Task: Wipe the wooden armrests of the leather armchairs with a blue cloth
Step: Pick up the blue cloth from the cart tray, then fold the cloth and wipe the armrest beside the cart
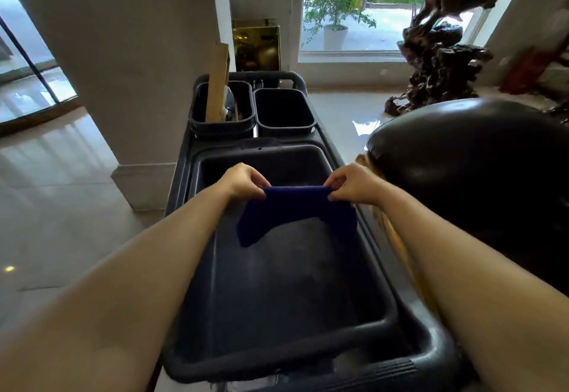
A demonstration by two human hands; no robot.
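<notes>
A dark blue cloth hangs stretched between both hands above the large black bin of a cleaning cart. My left hand pinches its upper left corner and my right hand pinches its upper right corner. The cloth's lower edge droops into the bin. Right of the cart stands a black leather armchair; a strip of its carved wooden frame shows just behind my right hand. The chair's armrests are mostly hidden by my right forearm.
Two small black bins sit at the cart's far end, the left one holding a wooden board. A white pillar rises to the left. A dark carved sculpture and a potted plant stand by the window.
</notes>
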